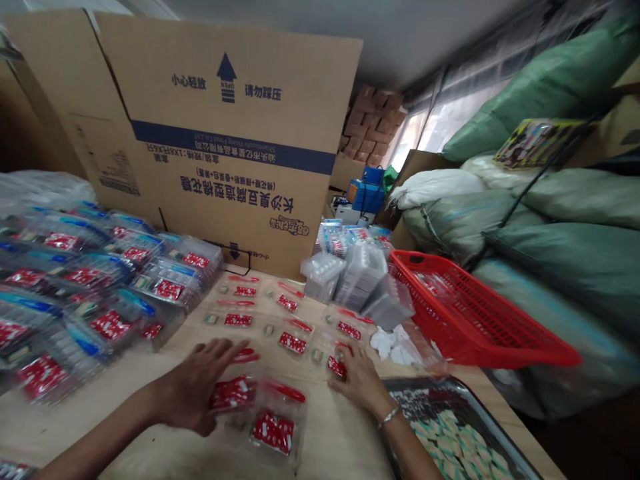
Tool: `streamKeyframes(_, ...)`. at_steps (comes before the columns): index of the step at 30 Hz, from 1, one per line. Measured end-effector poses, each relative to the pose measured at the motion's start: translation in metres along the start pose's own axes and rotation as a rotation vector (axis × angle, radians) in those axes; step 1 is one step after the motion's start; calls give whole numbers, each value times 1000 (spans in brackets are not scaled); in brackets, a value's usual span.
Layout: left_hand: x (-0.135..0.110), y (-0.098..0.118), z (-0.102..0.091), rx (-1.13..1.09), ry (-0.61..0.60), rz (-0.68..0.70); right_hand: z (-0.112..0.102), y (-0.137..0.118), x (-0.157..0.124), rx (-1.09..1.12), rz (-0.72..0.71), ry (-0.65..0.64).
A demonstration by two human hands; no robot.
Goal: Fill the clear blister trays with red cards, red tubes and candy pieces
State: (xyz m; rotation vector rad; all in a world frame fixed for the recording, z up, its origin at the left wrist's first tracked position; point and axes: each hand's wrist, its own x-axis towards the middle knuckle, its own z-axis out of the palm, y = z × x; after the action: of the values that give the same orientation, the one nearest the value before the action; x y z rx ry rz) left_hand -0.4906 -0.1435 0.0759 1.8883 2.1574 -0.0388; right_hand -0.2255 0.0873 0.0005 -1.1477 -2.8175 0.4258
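My left hand (197, 387) lies flat with fingers spread on the wooden table (325, 447), its thumb resting on a clear packet with a red label (234, 393). My right hand (357, 380) rests further right, fingers bent down onto another red-labelled packet (337, 367). A third packet (273, 430) lies between my forearms. Rows of the same clear packets (290, 320) are laid out flat on the table beyond both hands.
A heap of filled packets (85, 293) covers the left. A big cardboard box (220, 147) stands behind. A red plastic basket (470, 313) and clear stacked trays (360, 273) sit right. A metal tray of small pieces (450, 433) lies near right. Green sacks (560, 200) fill the right side.
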Motion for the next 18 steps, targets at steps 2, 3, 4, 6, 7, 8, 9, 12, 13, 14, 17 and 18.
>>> streamKeyframes(2, 18, 30, -1, 5, -46, 170, 2, -2, -1, -28, 0, 1)
streamKeyframes(3, 27, 43, 1, 14, -59, 244, 3, -4, -2, -39, 3, 1)
streamKeyframes(4, 36, 54, 6, 25, -66, 308, 4, -6, -3, -47, 8, 2)
streamKeyframes(6, 49, 68, 16, 40, -61, 396, 6, -8, -3, -52, 22, 2)
streamKeyframes(7, 52, 71, 20, 41, -57, 420, 7, -8, -3, -48, 27, 0)
streamKeyframes(8, 54, 73, 22, 37, -61, 432, 8, -7, -3, -41, 32, -3)
streamKeyframes(9, 54, 73, 23, 30, -73, 433, 8, -6, -3, -32, 38, -6)
streamKeyframes(12, 49, 72, 16, 13, -172, 398, 9, -3, -3, 1, 55, 0)
streamKeyframes(13, 46, 71, 13, 8, -209, 380, 9, -2, -4, 14, 60, 7)
streamKeyframes(14, 43, 71, 10, 4, -236, 356, 9, -2, -4, 26, 67, 15)
streamKeyframes(17, 34, 71, 10, 16, -280, 262, 10, -1, -4, 46, 73, 33)
streamKeyframes(18, 32, 71, 12, 28, -282, 233, 11, -1, -4, 43, 75, 34)
